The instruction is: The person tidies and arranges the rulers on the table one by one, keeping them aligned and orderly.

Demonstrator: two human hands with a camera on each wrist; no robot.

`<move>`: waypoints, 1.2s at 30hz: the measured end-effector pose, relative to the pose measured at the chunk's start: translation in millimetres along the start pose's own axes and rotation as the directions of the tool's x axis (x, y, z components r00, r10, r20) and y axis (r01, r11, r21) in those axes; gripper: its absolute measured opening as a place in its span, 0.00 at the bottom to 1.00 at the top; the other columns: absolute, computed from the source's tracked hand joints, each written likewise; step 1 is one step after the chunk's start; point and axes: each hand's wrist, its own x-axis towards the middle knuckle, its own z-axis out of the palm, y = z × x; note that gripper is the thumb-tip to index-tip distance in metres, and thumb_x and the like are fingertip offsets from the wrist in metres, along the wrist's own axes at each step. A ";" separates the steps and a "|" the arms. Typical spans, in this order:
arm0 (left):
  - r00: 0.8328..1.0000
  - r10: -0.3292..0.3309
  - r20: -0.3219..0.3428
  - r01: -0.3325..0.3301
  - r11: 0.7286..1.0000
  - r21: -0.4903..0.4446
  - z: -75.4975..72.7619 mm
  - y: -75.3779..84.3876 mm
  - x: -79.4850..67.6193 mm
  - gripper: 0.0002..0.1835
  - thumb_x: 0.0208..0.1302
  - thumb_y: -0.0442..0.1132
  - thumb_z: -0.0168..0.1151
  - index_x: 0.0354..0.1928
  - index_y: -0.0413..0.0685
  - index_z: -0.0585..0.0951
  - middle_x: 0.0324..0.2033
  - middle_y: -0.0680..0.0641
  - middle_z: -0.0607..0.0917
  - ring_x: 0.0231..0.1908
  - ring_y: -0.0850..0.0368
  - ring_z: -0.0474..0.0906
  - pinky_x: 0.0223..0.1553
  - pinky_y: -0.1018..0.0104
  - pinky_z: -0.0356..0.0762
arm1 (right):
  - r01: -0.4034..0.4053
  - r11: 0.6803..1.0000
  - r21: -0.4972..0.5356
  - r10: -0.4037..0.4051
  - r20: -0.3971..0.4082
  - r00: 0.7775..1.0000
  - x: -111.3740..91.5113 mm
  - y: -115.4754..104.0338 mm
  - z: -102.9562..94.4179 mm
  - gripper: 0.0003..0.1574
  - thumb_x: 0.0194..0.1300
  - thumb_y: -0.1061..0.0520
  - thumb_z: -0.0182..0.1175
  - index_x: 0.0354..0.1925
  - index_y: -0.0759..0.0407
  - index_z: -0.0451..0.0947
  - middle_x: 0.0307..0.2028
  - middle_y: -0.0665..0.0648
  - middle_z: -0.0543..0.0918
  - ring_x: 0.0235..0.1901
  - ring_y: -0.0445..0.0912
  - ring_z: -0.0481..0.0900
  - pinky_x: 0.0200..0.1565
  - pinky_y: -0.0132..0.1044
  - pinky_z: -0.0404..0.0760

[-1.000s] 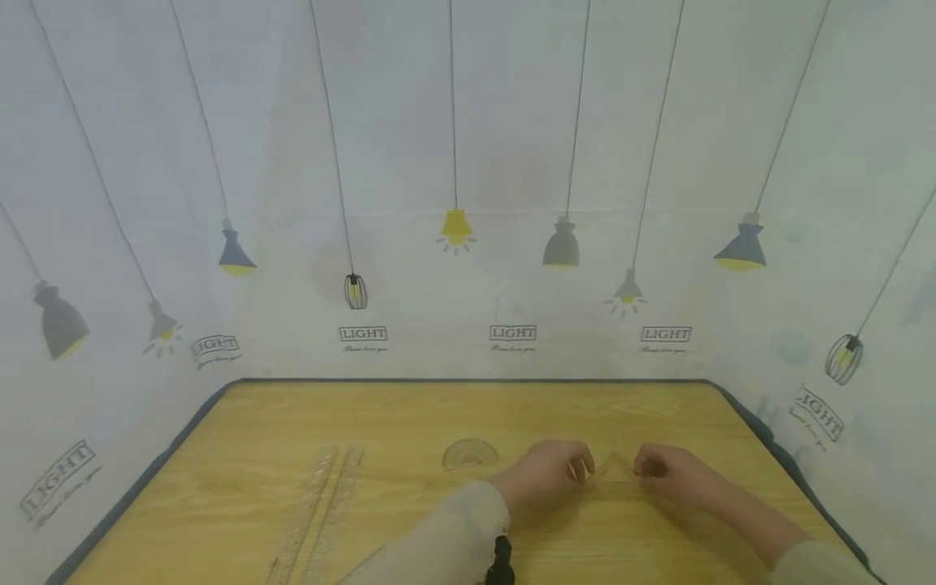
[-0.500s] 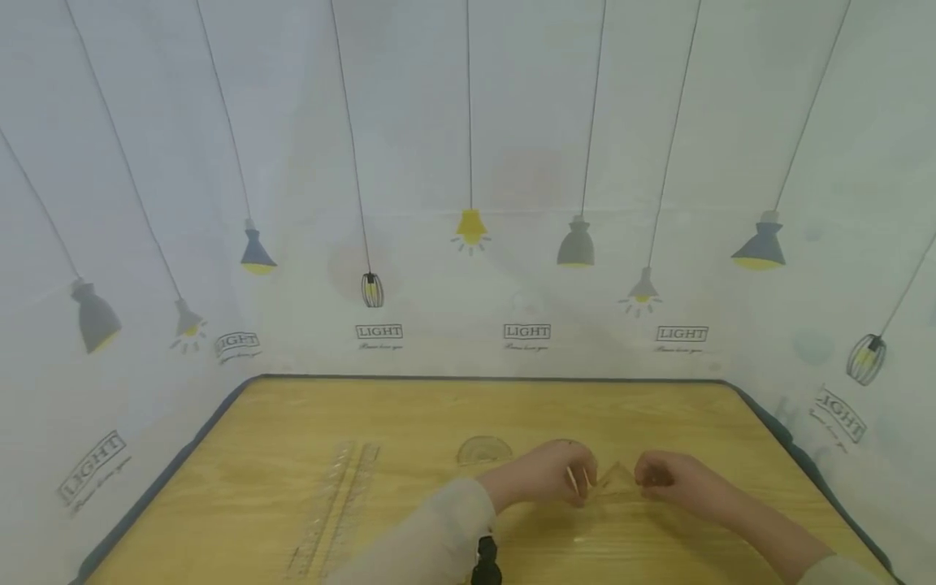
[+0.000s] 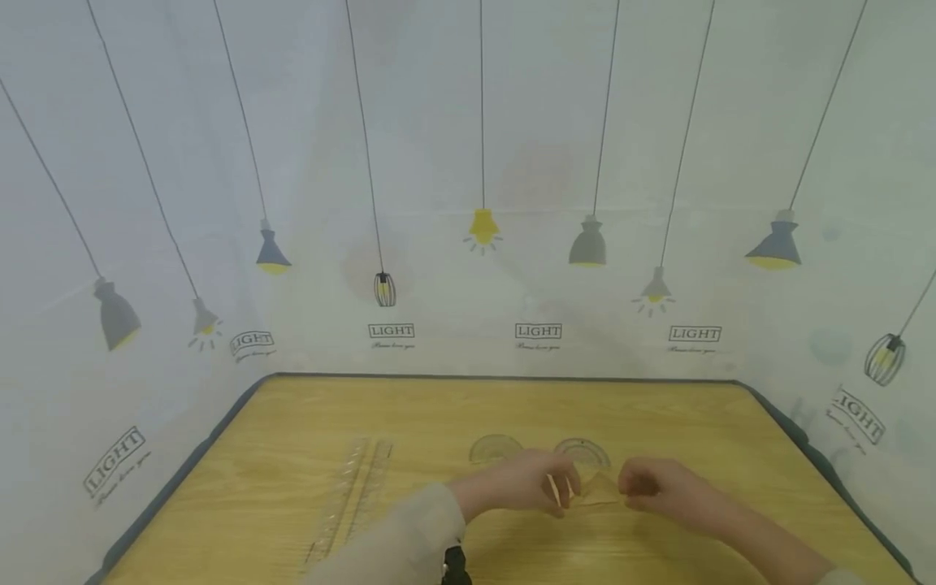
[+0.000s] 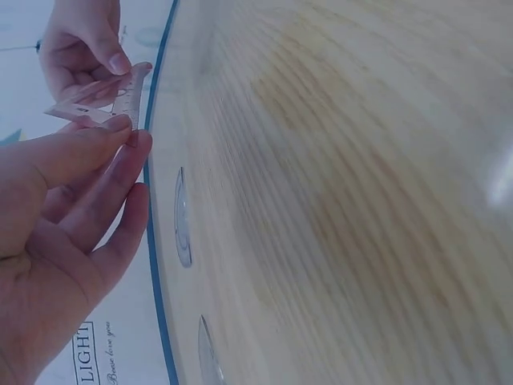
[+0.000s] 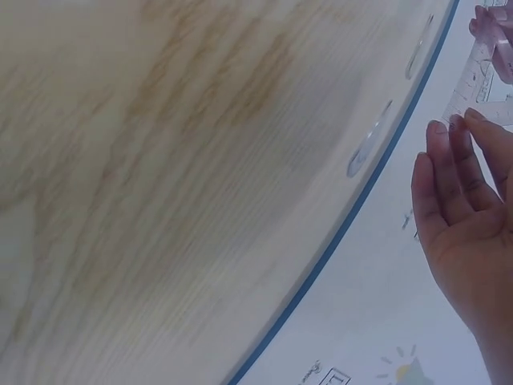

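A clear triangular set square is held up between both hands over the wooden table. My left hand pinches one corner of it between thumb and fingertips, as the left wrist view shows. At the opposite corner, my right hand pinches with thumb and fingertips. The set square is lifted off the tabletop. Just beyond the hands, two clear half-round protractors lie on the table: one protractor to the left, the other protractor right behind the set square.
Two clear rulers lie side by side on the left of the table, the left ruler and the right ruler. A dark edge borders the table, and a wall covering printed with lamps surrounds it.
Both hands have moved left over the table with the set square, uncovering the second protractor behind it. The head view has turned slightly left.
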 end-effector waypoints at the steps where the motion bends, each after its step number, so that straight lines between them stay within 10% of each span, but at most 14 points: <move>1: 1.000 -0.002 -0.001 0.002 1.000 -0.006 -2.2 1.1 -4.7 0.16 0.54 0.25 0.70 0.44 0.45 0.80 0.30 0.57 0.83 0.30 0.70 0.79 0.35 0.76 0.78 | 0.006 1.000 -0.006 -0.006 0.002 1.000 1.7 -2.8 1.9 0.06 0.63 0.65 0.63 0.37 0.57 0.76 0.35 0.48 0.81 0.38 0.39 0.80 0.40 0.34 0.81; 36: 0.981 -0.187 -0.054 0.182 0.980 -0.085 -19.5 -20.9 -107.2 0.13 0.55 0.26 0.69 0.41 0.48 0.86 0.25 0.60 0.85 0.28 0.68 0.80 0.37 0.74 0.78 | -0.027 0.997 -0.071 0.033 0.085 0.996 53.2 -57.5 83.9 0.07 0.59 0.65 0.66 0.33 0.55 0.79 0.31 0.43 0.80 0.31 0.36 0.77 0.32 0.33 0.78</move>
